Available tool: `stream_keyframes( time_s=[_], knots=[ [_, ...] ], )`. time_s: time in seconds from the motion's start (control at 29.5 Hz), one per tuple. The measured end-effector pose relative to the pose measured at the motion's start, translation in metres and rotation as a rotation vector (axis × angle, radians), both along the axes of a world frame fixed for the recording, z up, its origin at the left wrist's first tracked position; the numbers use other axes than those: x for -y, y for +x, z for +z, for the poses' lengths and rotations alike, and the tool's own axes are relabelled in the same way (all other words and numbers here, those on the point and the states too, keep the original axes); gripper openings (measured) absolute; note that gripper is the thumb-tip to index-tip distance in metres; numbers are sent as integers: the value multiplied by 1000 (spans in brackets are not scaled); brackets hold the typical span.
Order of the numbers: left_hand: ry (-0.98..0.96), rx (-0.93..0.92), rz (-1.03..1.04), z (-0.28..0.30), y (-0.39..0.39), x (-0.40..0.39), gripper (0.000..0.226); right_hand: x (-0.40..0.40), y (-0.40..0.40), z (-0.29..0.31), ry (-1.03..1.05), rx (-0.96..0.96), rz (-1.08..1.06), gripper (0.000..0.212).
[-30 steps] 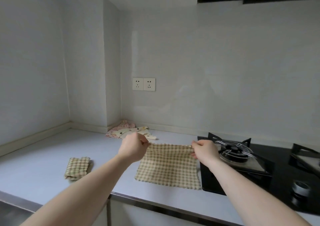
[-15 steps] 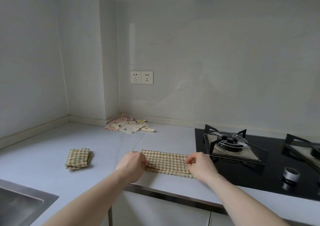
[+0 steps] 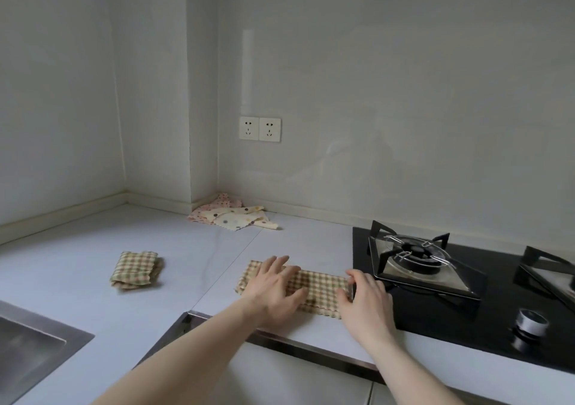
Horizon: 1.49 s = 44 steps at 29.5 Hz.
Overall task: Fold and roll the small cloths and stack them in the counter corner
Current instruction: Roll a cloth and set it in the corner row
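1. The checked cloth (image 3: 314,283) lies on the counter (image 3: 77,249) near its front edge, just left of the stove (image 3: 435,280), folded into a long strip running left to right.
2. The left hand (image 3: 273,289) lies flat on the strip's left part, fingers straight and spread, pressing it down and gripping nothing.
3. The right hand (image 3: 364,295) is at the strip's right end, fingers bent at its edge; whether it pinches the cloth I cannot tell.
4. The step in hand looks like smoothing the fold before rolling.
5. The next move likely calls for rolling the strip tightly from one end while the other hand steadies it.
6. A rolled cloth (image 3: 137,269) sits to the left; the spotted cloths (image 3: 236,216) lie unfolded in the far corner, still to be done.
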<state>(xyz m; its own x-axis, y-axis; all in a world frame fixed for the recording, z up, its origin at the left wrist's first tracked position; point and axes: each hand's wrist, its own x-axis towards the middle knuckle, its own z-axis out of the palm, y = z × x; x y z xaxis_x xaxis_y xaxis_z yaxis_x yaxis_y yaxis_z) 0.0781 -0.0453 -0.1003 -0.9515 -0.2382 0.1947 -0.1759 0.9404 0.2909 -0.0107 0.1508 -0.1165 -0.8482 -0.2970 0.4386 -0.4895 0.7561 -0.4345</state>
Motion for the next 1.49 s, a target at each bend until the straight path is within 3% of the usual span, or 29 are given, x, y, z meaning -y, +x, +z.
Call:
stream_keyframes(
  time_s=[0.17, 0.44, 0.64, 0.74, 0.85, 1.08, 1.29, 1.49],
  knots=[
    [-37, 175, 12, -11, -12, -8, 81, 6, -7, -5, 158, 29, -82, 56],
    [-35, 237, -11, -9, -5, -8, 86, 9, -8, -5, 267, 83, -74, 63],
    [-155, 228, -78, -4, 29, -2, 95, 5, -2, 1, 201, 92, -32, 46],
    [-249, 151, -114, 2, 49, 14, 86, 4, -2, 1, 166, 95, -15, 39],
    [-213, 18, -58, 2, 60, 40, 69, 4, -4, -1, 130, 108, 6, 33],
    [-133, -62, 5, -24, 76, 75, 69, 0, 4, 8, -32, 112, 17, 12],
    [-67, -87, 7, -27, 74, 80, 66, 0, 8, 9, -138, 203, 39, 25],
    [136, -217, 47, -28, 69, 85, 40, 2, 11, 15, -301, 294, 54, 54]
  ],
)
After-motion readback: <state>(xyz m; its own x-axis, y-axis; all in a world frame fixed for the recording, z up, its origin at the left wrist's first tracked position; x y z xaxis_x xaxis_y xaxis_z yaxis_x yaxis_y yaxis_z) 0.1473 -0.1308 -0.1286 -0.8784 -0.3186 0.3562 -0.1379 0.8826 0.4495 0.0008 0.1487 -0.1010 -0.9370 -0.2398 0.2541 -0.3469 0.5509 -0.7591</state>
